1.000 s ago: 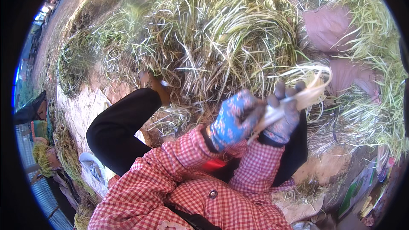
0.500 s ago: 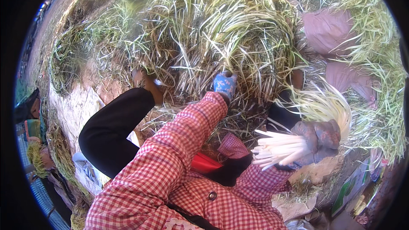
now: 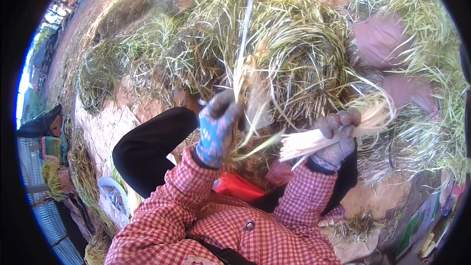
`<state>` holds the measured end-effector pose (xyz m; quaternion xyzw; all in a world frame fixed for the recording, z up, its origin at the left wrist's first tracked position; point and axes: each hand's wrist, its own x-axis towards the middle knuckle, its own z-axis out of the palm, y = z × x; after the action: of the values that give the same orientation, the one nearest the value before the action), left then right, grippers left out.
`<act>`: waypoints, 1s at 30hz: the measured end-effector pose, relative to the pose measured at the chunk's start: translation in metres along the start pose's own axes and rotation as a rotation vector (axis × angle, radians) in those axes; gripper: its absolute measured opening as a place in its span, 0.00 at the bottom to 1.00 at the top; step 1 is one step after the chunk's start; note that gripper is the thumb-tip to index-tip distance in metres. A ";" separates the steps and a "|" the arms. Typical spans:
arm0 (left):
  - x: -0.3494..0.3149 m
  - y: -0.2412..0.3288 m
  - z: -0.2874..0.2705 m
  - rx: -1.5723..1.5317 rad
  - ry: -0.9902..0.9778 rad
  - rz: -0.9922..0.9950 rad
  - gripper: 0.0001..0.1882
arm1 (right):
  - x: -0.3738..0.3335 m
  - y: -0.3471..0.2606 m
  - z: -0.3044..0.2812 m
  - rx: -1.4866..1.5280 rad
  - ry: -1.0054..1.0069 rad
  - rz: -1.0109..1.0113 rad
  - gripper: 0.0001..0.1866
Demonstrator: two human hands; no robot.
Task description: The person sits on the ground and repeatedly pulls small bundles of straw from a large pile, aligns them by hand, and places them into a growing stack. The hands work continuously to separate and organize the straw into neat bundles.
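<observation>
Watching from my remote seat and starting at the left, I see a bent leg in black trousers [image 3: 147, 147], its knee near the left sleeve of red-and-white checked cloth [image 3: 176, 191]. That forearm slants up and inward to the left hand [image 3: 216, 127], gloved in blue flowered fabric with dark fingers. I see it raised, its fingers closed on a long, pale, thin stalk [image 3: 239, 76] that stands nearly upright. Below and to the right lies a shiny red piece [image 3: 238, 186]; I cannot tell its kind. Beyond the hands spreads a tangled heap of green and straw-coloured stalks [image 3: 299, 34]. Farther right, the right forearm tilts upward, and I find the right hand [image 3: 346, 142] wrapped around a thick bundle of white stalks [image 3: 304, 145], butt ends pointing left, leafy ends trailing right.
</observation>
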<state>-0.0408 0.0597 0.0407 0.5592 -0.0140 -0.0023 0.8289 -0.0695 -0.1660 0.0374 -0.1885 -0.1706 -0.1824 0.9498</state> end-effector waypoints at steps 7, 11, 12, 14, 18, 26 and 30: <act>0.020 -0.035 0.014 -0.307 0.059 -0.219 0.09 | -0.005 -0.009 -0.008 0.027 -0.015 0.020 0.10; 0.018 -0.050 0.026 -0.150 0.049 -0.186 0.08 | 0.000 0.009 -0.011 0.061 0.090 0.072 0.14; 0.017 -0.055 0.028 -0.105 0.098 -0.202 0.08 | -0.003 0.014 -0.010 -0.153 0.188 0.095 0.14; 0.019 -0.064 0.032 -0.056 0.120 -0.155 0.09 | -0.003 0.024 -0.009 -0.197 0.349 0.141 0.16; 0.020 -0.088 0.036 0.028 0.104 -0.136 0.07 | -0.003 0.022 -0.012 -0.219 0.495 0.109 0.15; 0.003 -0.111 0.022 0.024 0.168 -0.225 0.05 | 0.000 0.015 -0.013 -0.196 0.583 0.005 0.18; 0.015 -0.111 -0.010 0.075 0.186 -0.232 0.03 | 0.001 0.019 -0.012 -0.270 0.552 0.025 0.15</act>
<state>-0.0246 0.0268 -0.0657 0.5853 0.1275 -0.0456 0.7994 -0.0582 -0.1552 0.0219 -0.2583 0.1220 -0.2359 0.9288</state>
